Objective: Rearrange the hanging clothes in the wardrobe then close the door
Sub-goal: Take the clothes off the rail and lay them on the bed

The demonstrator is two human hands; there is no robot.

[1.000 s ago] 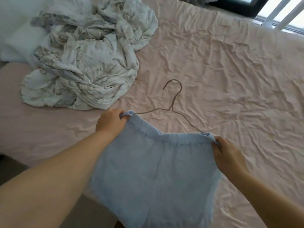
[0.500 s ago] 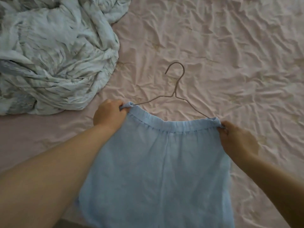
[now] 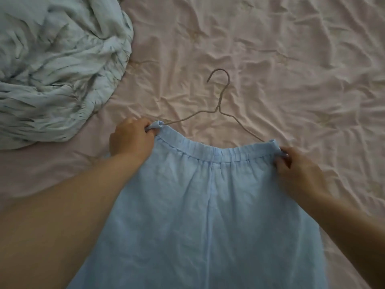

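Observation:
Light blue shorts (image 3: 208, 215) with an elastic waistband lie spread on the bed, the waistband stretched between both hands. My left hand (image 3: 131, 140) pinches the waistband's left corner. My right hand (image 3: 295, 170) grips its right corner. A thin wire hanger (image 3: 220, 105) lies flat on the sheet, hook pointing away from me; both of its arms run down into the waistband corners, and its lower bar is hidden inside the shorts. The wardrobe is out of view.
A wrinkled pale pink bed sheet (image 3: 291, 80) covers the whole surface. A crumpled white and grey patterned blanket (image 3: 54, 65) is piled at the upper left, a short way from my left hand.
The view has tipped down and drawn closer to the bed; the window and pillow have left the frame. The shorts now lie flatter, the waistband pulled wider over the hanger's ends.

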